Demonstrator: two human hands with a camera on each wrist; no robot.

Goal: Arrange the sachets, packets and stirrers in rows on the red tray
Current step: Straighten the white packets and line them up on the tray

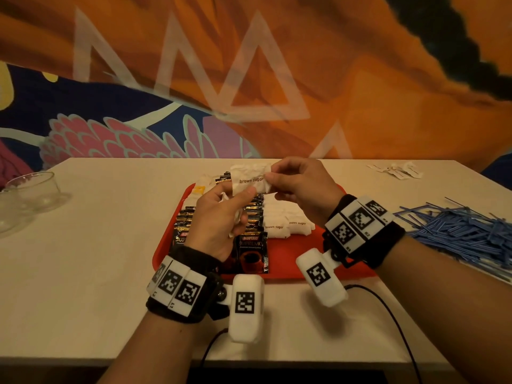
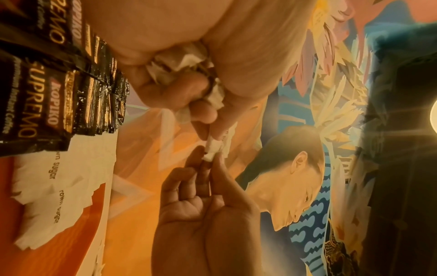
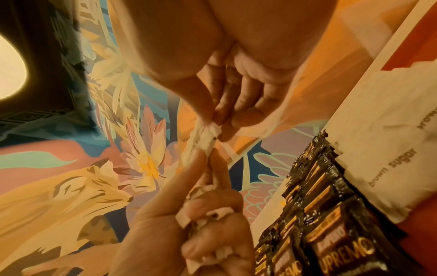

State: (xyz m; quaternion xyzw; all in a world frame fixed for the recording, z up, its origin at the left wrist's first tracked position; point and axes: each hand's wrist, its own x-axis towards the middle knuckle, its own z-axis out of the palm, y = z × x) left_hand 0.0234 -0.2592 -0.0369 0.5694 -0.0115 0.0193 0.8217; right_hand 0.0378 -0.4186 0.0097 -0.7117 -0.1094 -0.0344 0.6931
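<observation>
Above the red tray [image 1: 293, 259], both hands hold one white "brown sugar" sachet [image 1: 249, 180] between them. My left hand [image 1: 243, 200] pinches its lower left end and also grips a crumpled bunch of sachets [image 2: 179, 61] in the palm. My right hand [image 1: 273, 174] pinches the sachet's right end [image 3: 205, 140] between thumb and fingers. On the tray lie overlapping rows of black Kopiko coffee packets [image 1: 252, 250], with a row of brown sugar sachets [image 1: 279, 220] to their right. A pile of blue stirrers [image 1: 457, 231] lies on the table to the right of the tray.
Glass bowls [image 1: 33, 189] stand at the table's left edge. A few white sachets [image 1: 396, 170] lie at the back right. Black cables [image 1: 388, 306] run across the table's front. A painted wall rises directly behind the table.
</observation>
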